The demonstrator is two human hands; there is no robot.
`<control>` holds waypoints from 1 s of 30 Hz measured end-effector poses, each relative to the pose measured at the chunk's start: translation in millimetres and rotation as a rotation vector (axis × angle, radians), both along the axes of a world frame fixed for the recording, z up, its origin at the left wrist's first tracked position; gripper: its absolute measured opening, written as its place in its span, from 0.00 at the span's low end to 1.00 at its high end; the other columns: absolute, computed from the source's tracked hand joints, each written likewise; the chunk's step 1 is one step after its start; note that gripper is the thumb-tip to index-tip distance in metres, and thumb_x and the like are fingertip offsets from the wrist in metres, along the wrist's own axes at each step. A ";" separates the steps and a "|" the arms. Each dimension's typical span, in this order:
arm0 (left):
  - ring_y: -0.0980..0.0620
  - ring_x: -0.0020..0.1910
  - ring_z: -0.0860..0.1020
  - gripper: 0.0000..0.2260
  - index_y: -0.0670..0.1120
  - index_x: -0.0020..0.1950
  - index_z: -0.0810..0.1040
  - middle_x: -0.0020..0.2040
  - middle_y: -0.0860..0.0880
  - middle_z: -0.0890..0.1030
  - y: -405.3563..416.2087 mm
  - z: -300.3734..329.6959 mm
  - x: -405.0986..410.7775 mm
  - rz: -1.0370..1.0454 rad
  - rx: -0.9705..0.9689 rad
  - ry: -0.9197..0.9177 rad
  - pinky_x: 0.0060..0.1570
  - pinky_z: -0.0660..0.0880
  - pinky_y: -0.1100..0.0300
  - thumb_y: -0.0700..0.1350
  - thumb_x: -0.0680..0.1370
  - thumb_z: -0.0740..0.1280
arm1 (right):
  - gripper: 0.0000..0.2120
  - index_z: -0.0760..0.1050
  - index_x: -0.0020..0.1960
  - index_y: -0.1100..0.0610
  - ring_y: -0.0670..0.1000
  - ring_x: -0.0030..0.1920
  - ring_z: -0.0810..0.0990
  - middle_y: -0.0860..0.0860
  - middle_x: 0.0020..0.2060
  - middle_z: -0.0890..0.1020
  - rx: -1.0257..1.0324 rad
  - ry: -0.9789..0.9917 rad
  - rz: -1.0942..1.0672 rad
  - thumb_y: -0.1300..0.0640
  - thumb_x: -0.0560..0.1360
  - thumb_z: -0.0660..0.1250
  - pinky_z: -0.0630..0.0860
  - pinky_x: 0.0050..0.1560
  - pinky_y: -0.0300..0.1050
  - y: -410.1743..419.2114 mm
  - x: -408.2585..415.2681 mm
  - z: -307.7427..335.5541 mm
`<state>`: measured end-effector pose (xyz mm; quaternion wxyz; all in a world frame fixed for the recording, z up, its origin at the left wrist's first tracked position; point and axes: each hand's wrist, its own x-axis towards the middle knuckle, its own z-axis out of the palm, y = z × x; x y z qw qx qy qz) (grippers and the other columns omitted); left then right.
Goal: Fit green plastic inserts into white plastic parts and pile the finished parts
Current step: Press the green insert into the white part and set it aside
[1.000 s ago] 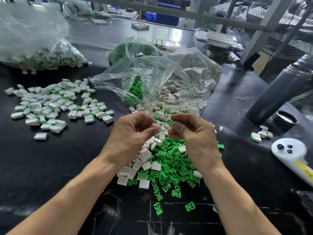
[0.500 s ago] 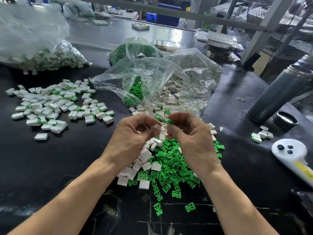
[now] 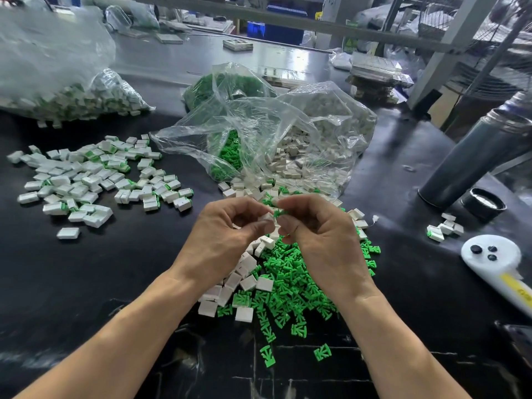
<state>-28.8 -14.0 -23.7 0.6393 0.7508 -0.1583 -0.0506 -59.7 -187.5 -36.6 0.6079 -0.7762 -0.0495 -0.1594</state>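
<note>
My left hand [image 3: 227, 234] pinches a small white plastic part [image 3: 266, 218] between thumb and fingers. My right hand [image 3: 319, 237] pinches a green insert [image 3: 278, 213] whose tip meets the white part. Both hands hover above a mixed heap of loose green inserts [image 3: 290, 286] and white parts [image 3: 244, 280] on the black table. A spread pile of finished white parts with green ends [image 3: 86, 180] lies to the left.
An open clear bag [image 3: 259, 139] spills green inserts and white parts behind the hands. Another bag of finished parts [image 3: 66, 102] sits far left. A grey flask [image 3: 472, 162], its black cap [image 3: 483, 203], a white handle-like device [image 3: 495, 257] and a few parts [image 3: 443, 228] stand right.
Both hands rose slightly and drew together. The green insert, hidden a second ago, now shows between my right fingertips against the white part.
</note>
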 end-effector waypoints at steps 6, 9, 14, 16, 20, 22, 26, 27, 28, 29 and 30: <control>0.51 0.44 0.83 0.05 0.45 0.50 0.86 0.44 0.47 0.86 1.8 -0.4 0.7 -0.021 -0.016 -0.009 0.47 0.80 0.61 0.40 0.75 0.76 | 0.10 0.83 0.50 0.46 0.49 0.39 0.84 0.47 0.41 0.86 0.000 -0.020 0.030 0.61 0.76 0.75 0.82 0.43 0.47 -1.0 0.0 0.1; 0.54 0.43 0.83 0.06 0.46 0.50 0.86 0.44 0.48 0.86 2.3 -1.1 0.9 -0.019 -0.021 -0.010 0.46 0.80 0.64 0.40 0.74 0.76 | 0.09 0.85 0.51 0.46 0.49 0.39 0.84 0.47 0.40 0.86 -0.003 -0.018 0.035 0.60 0.75 0.74 0.81 0.42 0.46 -1.2 -0.3 -0.4; 0.57 0.40 0.81 0.06 0.46 0.49 0.86 0.43 0.48 0.86 2.1 -1.9 2.4 0.005 -0.012 -0.017 0.44 0.79 0.65 0.40 0.73 0.77 | 0.10 0.85 0.53 0.49 0.50 0.39 0.84 0.49 0.41 0.86 0.034 0.021 0.035 0.63 0.77 0.74 0.82 0.41 0.45 -1.3 -0.7 -0.6; 0.56 0.41 0.81 0.06 0.46 0.49 0.86 0.42 0.47 0.86 2.1 -2.4 2.9 0.006 -0.009 -0.031 0.44 0.79 0.62 0.40 0.74 0.77 | 0.10 0.84 0.55 0.52 0.50 0.40 0.86 0.51 0.41 0.87 0.093 0.059 0.034 0.64 0.77 0.74 0.81 0.42 0.42 -0.6 -0.9 0.4; 0.58 0.39 0.79 0.05 0.48 0.49 0.86 0.42 0.49 0.86 2.4 -3.7 4.3 0.010 0.008 -0.052 0.41 0.77 0.64 0.41 0.75 0.76 | 0.06 0.84 0.49 0.54 0.52 0.37 0.86 0.54 0.39 0.87 0.195 0.105 0.029 0.64 0.76 0.75 0.82 0.39 0.41 1.1 -0.9 3.0; 0.60 0.38 0.78 0.05 0.49 0.49 0.86 0.42 0.51 0.86 2.3 -4.2 5.0 0.019 0.008 -0.054 0.40 0.75 0.67 0.41 0.75 0.76 | 0.06 0.85 0.47 0.53 0.52 0.36 0.85 0.54 0.38 0.87 0.207 0.111 0.023 0.63 0.76 0.75 0.82 0.38 0.42 1.4 -0.7 3.3; 0.65 0.35 0.78 0.05 0.49 0.49 0.86 0.40 0.56 0.85 1.1 -4.7 6.2 0.045 0.007 -0.039 0.38 0.74 0.71 0.41 0.75 0.76 | 0.08 0.84 0.45 0.50 0.50 0.36 0.85 0.52 0.38 0.87 0.138 0.097 -0.007 0.63 0.77 0.74 0.81 0.37 0.41 2.0 0.0 1.3; 0.65 0.34 0.78 0.05 0.49 0.49 0.86 0.39 0.56 0.85 0.7 -4.7 6.5 0.049 0.009 -0.034 0.38 0.74 0.71 0.41 0.75 0.76 | 0.09 0.84 0.45 0.49 0.49 0.36 0.85 0.51 0.37 0.87 0.111 0.091 -0.018 0.63 0.77 0.74 0.81 0.37 0.40 2.5 0.2 0.6; 0.65 0.34 0.78 0.04 0.48 0.48 0.86 0.39 0.56 0.85 0.3 -4.7 6.6 0.052 0.008 -0.030 0.38 0.74 0.71 0.41 0.75 0.76 | 0.09 0.84 0.45 0.48 0.49 0.36 0.85 0.50 0.37 0.87 0.084 0.088 -0.029 0.62 0.77 0.74 0.81 0.37 0.41 3.0 0.3 -0.2; 0.64 0.34 0.78 0.04 0.48 0.48 0.86 0.38 0.56 0.85 0.1 -4.9 6.7 0.056 0.009 -0.029 0.38 0.73 0.71 0.41 0.75 0.77 | 0.10 0.84 0.45 0.47 0.48 0.36 0.85 0.49 0.38 0.87 0.057 0.087 -0.040 0.62 0.77 0.74 0.81 0.38 0.41 3.4 0.4 -1.0; 0.64 0.35 0.78 0.04 0.48 0.47 0.86 0.38 0.56 0.85 -0.1 -5.1 6.5 0.061 0.015 -0.032 0.38 0.74 0.71 0.40 0.75 0.77 | 0.10 0.83 0.45 0.46 0.48 0.37 0.85 0.48 0.38 0.86 0.028 0.087 -0.052 0.62 0.78 0.74 0.82 0.38 0.42 3.9 0.4 -1.7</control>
